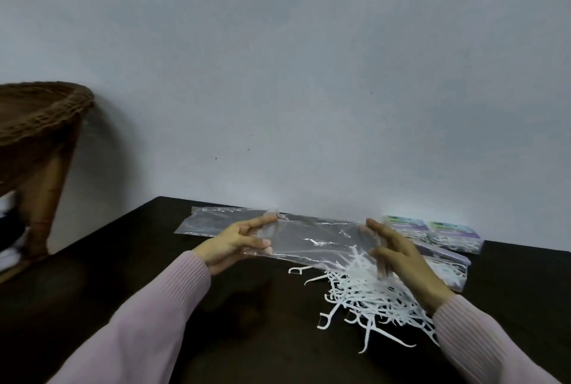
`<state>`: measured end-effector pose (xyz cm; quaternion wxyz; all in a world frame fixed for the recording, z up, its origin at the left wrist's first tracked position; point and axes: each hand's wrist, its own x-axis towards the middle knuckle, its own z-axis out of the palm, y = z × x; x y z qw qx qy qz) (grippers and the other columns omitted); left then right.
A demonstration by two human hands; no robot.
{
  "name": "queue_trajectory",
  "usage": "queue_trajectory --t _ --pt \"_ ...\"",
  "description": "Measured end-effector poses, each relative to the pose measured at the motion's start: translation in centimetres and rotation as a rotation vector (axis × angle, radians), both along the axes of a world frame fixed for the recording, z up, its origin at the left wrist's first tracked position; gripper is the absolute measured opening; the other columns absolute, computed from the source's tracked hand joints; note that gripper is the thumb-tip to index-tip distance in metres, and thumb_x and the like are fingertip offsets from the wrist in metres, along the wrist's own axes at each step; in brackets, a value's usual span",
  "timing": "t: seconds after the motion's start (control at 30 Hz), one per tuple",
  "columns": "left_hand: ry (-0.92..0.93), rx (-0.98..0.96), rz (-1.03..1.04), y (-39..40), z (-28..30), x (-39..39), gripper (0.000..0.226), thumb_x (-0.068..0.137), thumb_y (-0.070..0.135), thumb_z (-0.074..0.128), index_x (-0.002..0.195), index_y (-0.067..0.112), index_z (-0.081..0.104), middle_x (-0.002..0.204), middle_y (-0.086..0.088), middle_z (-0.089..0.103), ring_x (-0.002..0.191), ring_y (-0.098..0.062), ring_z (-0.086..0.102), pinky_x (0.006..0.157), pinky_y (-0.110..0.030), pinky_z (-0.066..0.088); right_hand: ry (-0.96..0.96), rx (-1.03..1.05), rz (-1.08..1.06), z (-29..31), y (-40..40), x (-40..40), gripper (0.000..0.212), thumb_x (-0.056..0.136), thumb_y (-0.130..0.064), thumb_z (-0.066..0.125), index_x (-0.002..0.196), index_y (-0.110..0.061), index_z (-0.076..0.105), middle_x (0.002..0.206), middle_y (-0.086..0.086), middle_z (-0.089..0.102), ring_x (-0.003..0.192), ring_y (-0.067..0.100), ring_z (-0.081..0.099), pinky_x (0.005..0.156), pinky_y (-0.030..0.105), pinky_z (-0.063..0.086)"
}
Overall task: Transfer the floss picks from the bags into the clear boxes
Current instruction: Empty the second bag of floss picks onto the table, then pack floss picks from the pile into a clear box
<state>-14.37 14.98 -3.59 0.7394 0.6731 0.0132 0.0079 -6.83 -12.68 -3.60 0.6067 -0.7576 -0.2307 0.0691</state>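
Observation:
A clear plastic bag is held stretched sideways above the dark table. My left hand pinches its left end between thumb and fingers. My right hand grips its right end, fingers curled over the plastic. White floss picks lie in a loose heap on the table under the bag's right end, a few still at the bag's mouth. Another clear, flat bag lies behind my left hand. No clear box is in view.
Several full floss pick bags with purple and green labels lie at the back right near the wall. A woven wicker stool stands off the table's left side. The wall runs along the table's far edge.

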Motion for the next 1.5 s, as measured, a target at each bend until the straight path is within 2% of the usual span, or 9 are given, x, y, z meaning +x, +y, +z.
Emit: queue_trajectory --t 0.1,0.27,0.47,0.6,0.67,0.8,0.9,0.97,1.5 --pt "0.038 0.024 0.007 2.4 0.2 -1.2 0.062 0.077 -0.01 0.059 0.129 0.023 0.048 0.124 0.004 0.053 0.104 -0.016 0.06 0.078 -0.024 0.056 -0.006 -0.149 0.046 0.3 1.6 0.1 0.058 0.091 -0.003 0.049 0.144 -0.016 0.029 0.149 -0.002 0.03 0.126 0.023 0.043 0.102 0.036 0.039" --pt "0.094 0.103 0.005 6.7 1.4 -2.6 0.082 0.06 -0.004 0.075 0.133 0.022 0.047 0.136 0.002 0.044 0.116 -0.02 0.053 0.083 -0.026 0.055 -0.025 -0.37 0.17 1.4 5.5 0.8 0.065 0.089 -0.007 0.056 0.145 -0.013 0.023 0.146 0.011 0.034 0.097 0.015 0.058 0.065 0.017 0.052" --pt "0.083 0.612 0.266 11.0 1.2 -1.2 0.08 0.076 -0.015 0.06 0.144 0.016 0.032 0.156 0.007 0.017 0.137 -0.025 0.033 0.09 -0.034 0.053 -0.294 -0.592 0.122 2.6 12.0 1.1 0.062 0.091 -0.014 0.056 0.145 -0.009 0.025 0.145 0.011 0.039 0.128 0.022 0.043 0.1 0.024 0.036" --pt "0.062 0.82 0.413 12.2 0.3 0.1 0.077 0.081 -0.012 0.056 0.147 0.011 0.024 0.158 0.002 0.006 0.138 -0.027 0.03 0.072 -0.014 0.051 -0.355 -0.663 0.084 1.5 16.1 2.2 0.06 0.092 -0.015 0.055 0.144 -0.009 0.026 0.141 0.013 0.041 0.126 0.025 0.044 0.104 0.03 0.035" --pt "0.06 0.856 0.472 12.5 -0.3 0.5 0.071 0.082 -0.01 0.054 0.145 0.013 0.03 0.158 0.001 0.005 0.141 -0.025 0.025 0.085 -0.013 0.047 -0.359 -0.694 0.067 0.6 17.8 2.9 0.061 0.092 -0.017 0.054 0.145 -0.012 0.023 0.142 0.012 0.038 0.127 0.026 0.043 0.106 0.035 0.035" --pt "0.125 0.992 0.442 12.4 -2.8 1.4 0.056 0.088 -0.002 0.053 0.139 0.016 0.041 0.158 -0.002 0.008 0.143 -0.023 0.019 0.115 -0.032 0.023 -0.318 -0.823 0.025 -1.4 19.7 3.6 0.052 0.096 -0.022 0.047 0.142 -0.015 0.025 0.148 0.014 0.024 0.13 0.029 0.039 0.104 0.038 0.037" --pt "0.18 1.094 0.34 12.4 -3.9 1.8 0.045 0.09 -0.001 0.048 0.133 0.015 0.048 0.149 -0.004 0.031 0.133 -0.018 0.038 0.108 -0.027 0.032 -0.324 -0.962 0.1 -2.7 20.5 3.8 0.043 0.098 -0.021 0.041 0.139 -0.012 0.032 0.153 0.021 0.004 0.133 0.033 0.034 0.108 0.039 0.035" --pt "0.228 1.143 0.33 12.7 -4.2 1.9 0.046 0.091 0.001 0.046 0.134 0.016 0.047 0.141 -0.003 0.042 0.126 -0.017 0.044 0.105 -0.029 0.037 -0.358 -0.991 0.118 -2.9 20.7 3.9 0.038 0.1 -0.023 0.035 0.135 -0.01 0.037 0.149 0.02 0.018 0.129 0.031 0.036 0.107 0.039 0.035" --pt "0.332 1.168 0.578 17.1 -3.2 -4.6 0.044 0.088 -0.002 0.048 0.129 0.014 0.049 0.135 -0.007 0.05 0.126 -0.022 0.047 0.112 -0.038 0.031 -0.521 -0.848 0.307 -1.4 25.7 0.7 0.044 0.093 -0.033 0.05 0.135 -0.02 0.042 0.145 0.007 0.029 0.134 0.024 0.029 0.112 0.045 0.026"
